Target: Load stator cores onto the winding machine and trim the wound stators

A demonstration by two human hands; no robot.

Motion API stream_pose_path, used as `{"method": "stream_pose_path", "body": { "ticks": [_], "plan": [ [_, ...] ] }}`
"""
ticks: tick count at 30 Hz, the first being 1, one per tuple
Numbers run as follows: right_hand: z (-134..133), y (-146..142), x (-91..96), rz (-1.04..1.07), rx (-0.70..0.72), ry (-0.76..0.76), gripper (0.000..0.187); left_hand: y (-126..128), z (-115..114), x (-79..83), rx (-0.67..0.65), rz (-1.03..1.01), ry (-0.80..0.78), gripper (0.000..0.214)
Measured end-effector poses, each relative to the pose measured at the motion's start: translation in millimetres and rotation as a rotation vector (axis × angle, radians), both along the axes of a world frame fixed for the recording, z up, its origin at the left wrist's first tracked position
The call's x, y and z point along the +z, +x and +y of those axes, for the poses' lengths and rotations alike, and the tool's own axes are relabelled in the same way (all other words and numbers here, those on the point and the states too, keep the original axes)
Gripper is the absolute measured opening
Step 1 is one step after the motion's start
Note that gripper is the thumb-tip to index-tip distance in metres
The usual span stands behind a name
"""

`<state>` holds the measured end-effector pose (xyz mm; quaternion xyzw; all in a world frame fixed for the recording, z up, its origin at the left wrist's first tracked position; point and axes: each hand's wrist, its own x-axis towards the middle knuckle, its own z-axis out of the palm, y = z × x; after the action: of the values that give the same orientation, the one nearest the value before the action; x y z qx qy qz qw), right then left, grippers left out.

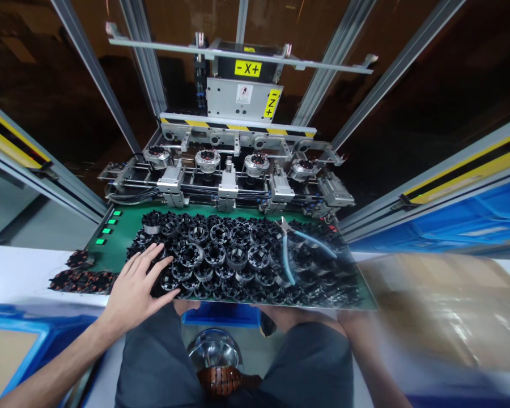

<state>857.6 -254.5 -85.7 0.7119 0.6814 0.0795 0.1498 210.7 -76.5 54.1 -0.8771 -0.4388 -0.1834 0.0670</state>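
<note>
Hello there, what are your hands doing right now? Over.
Left hand open, fingers spread on the black ring parts. Right hand low at the front edge of the green mat, mostly hidden, grip unclear. Blue-handled cutters lie across the pile.

four machine nests [207,159] mid-frame, one blue pliers [286,258], four green lamps [106,230] at left, dozens of black cores [215,253]

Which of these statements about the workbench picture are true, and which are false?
1. The left hand rests on the heap of black ring-shaped parts. True.
2. The right hand holds the blue-handled pliers. False: they lie on the heap; that hand is below the green mat's near edge.
3. Four round metal holders stand in a row on the grey machine. True.
4. The upper yellow label reads Y. False: it reads X.
</note>
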Motion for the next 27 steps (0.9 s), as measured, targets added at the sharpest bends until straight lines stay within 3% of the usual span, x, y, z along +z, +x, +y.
{"method": "stream_pose_path", "body": {
  "ticks": [17, 27],
  "plan": [
    [-4.1, 2.6, -0.2, 0.000, 0.013, 0.007, 0.021, 0.6, 0.2, 0.5, 0.003, -0.032, -0.012, 0.059],
    [4.0, 1.0, -9.7, -0.032, -0.023, 0.010, 0.021, 0.0, 0.7, 0.4, -0.009, -0.002, 0.015, 0.059]
  ]
}}
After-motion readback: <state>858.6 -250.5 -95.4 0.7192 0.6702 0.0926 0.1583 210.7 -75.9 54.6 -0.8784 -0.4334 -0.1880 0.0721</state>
